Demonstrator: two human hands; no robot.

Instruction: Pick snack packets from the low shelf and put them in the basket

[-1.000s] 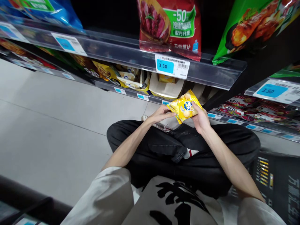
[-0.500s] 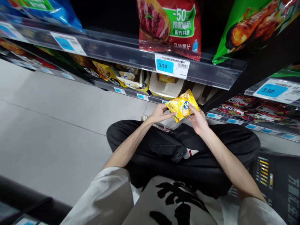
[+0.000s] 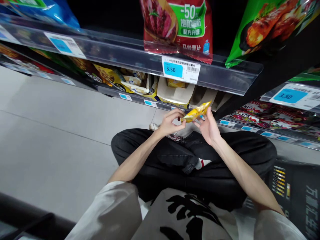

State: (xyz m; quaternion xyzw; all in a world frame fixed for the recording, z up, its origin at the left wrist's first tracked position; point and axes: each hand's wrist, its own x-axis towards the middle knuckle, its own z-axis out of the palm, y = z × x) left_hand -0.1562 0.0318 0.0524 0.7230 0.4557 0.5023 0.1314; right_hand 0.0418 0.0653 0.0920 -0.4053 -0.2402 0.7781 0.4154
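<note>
A small yellow snack packet (image 3: 197, 112) is held up above my crossed legs, in front of the bottom shelf. It is turned nearly edge-on, so most of its printed face is hidden. My left hand (image 3: 170, 123) pinches its left end between thumb and fingers. At the right end, the thumb of my right hand (image 3: 209, 128) lies against the packet, with the fingers behind and below it. Just beyond the packet stands an open cardboard display box (image 3: 175, 96) with a yellow packet (image 3: 176, 83) inside.
A clear shelf lip (image 3: 120, 51) with price tags juts out above my hands. A red chip bag (image 3: 178, 30) and a green chip bag (image 3: 260, 30) stand on that shelf. Red-and-white packets (image 3: 255, 115) lie low on the right. A dark printed crate or box (image 3: 297, 196) is beside my right knee.
The packet has tipped from showing its printed front to nearly edge-on. My right thumb has shifted from its front to its right end. The view has moved slightly.
</note>
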